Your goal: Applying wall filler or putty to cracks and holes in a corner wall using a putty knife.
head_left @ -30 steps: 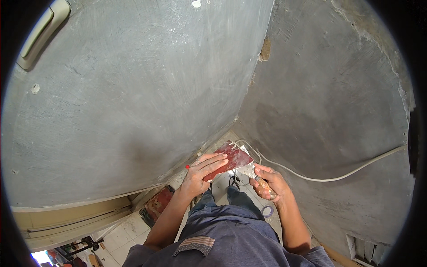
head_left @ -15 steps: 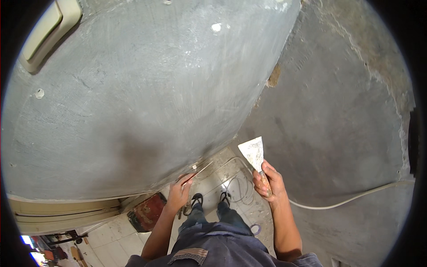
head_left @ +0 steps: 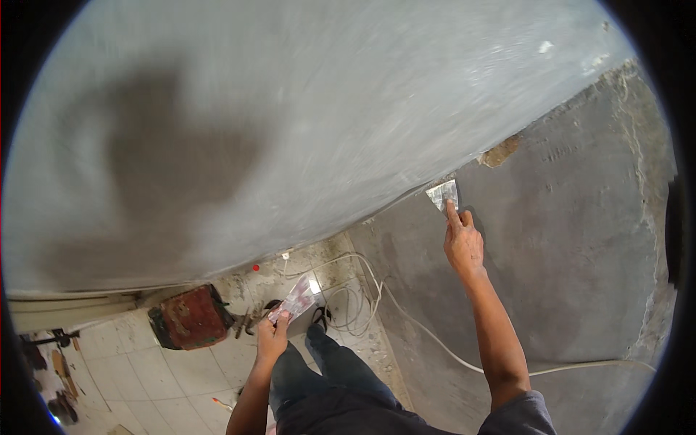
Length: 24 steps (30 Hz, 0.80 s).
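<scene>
My right hand [head_left: 465,245] is closed round a putty knife [head_left: 441,193], its index finger stretched along the blade. The blade's edge lies at the grey right-hand wall [head_left: 565,246], close to the corner with the paler left-hand wall [head_left: 348,130]; the handle is hidden in my palm. Lower down, above the floor, my left hand [head_left: 271,337] pinches the near end of a flat scraper blade [head_left: 299,296] with pinkish-white smears. Just above and right of the putty knife, a brown broken patch [head_left: 500,151] shows in the corner.
A worn red box-like object [head_left: 190,319] stands on the white tiled floor [head_left: 141,370] at left. A pale cable [head_left: 435,339] loops over the floor and runs along the right wall. A small red round thing [head_left: 256,267] lies by the left wall's foot.
My right hand has reached forward, bringing the putty knife to the right wall near the corner. My left hand has lowered, its scraper now showing its flat face. The view has swung right.
</scene>
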Available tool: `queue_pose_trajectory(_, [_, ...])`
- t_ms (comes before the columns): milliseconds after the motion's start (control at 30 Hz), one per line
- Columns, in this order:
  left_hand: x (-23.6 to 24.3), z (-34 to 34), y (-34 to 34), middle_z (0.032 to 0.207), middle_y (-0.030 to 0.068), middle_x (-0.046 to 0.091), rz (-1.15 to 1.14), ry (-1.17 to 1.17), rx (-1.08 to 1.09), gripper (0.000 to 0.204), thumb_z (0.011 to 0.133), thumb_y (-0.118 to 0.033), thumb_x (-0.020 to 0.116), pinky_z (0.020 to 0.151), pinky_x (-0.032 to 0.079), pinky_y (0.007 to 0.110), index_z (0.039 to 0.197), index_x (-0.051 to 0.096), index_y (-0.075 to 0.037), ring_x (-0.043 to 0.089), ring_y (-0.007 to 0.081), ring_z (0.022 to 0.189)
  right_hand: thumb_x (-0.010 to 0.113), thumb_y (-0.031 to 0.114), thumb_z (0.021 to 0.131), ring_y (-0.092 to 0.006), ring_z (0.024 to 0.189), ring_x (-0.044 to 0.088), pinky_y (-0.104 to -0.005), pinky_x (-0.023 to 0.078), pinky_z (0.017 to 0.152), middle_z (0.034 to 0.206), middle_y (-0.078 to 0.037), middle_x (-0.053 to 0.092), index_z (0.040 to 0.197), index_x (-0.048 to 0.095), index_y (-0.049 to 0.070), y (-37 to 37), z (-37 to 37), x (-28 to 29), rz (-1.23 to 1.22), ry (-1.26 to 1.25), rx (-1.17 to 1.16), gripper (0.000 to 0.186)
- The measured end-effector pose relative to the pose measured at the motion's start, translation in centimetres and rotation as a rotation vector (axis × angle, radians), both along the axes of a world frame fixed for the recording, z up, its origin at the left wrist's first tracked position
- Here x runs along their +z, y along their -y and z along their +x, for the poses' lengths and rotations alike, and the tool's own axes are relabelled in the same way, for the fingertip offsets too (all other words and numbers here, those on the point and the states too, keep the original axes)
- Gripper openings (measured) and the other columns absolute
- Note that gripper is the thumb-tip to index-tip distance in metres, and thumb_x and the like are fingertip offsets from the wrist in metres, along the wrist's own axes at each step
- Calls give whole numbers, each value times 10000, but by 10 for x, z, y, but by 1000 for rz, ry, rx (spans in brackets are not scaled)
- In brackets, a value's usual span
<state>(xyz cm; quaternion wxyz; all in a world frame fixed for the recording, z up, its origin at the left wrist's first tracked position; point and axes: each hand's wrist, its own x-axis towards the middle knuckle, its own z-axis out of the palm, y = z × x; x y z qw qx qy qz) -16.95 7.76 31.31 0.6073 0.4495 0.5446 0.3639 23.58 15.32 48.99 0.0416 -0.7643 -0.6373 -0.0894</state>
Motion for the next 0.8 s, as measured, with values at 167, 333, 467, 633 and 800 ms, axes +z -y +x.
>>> queue_pose_trajectory(167, [-38,-2,33,816,38,655,-29,-20,47,244,960,-161,548,664,458,253,1045,643,47,570,89,746,519,20,852,-362,680,635,-453,545,588,984,-161,529,1418,390,105,-11,17,-45,-166,216,-45,587])
queue_pose_trajectory(333, [-44,-1,46,813,25,629,-36,48,128,234,971,-141,524,650,438,244,993,631,66,540,79,739,503,-12,837,-341,720,653,-429,558,608,1035,-162,510,1437,354,75,-25,15,-57,-216,299,-110,624])
queue_pose_trajectory(467, [-50,-8,57,775,1,607,-52,49,153,252,976,-166,522,620,416,246,922,631,55,504,68,703,486,-33,843,-337,749,657,-421,564,637,1056,-162,492,1453,322,68,-29,22,-71,-204,337,-186,640])
queue_pose_trajectory(633, [-75,-30,76,801,19,638,-48,31,180,270,978,-173,510,661,453,256,942,647,56,549,81,729,481,-41,853,-333,762,658,-415,568,653,1079,-163,478,1465,293,59,-30,27,-86,-219,378,-201,647])
queue_pose_trajectory(800, [-86,-52,90,829,26,625,-153,83,148,282,966,-184,526,679,453,246,1017,627,75,539,85,750,484,-31,868,-316,748,662,-395,570,633,1094,-171,476,1462,289,41,-32,33,-85,-204,503,-176,629])
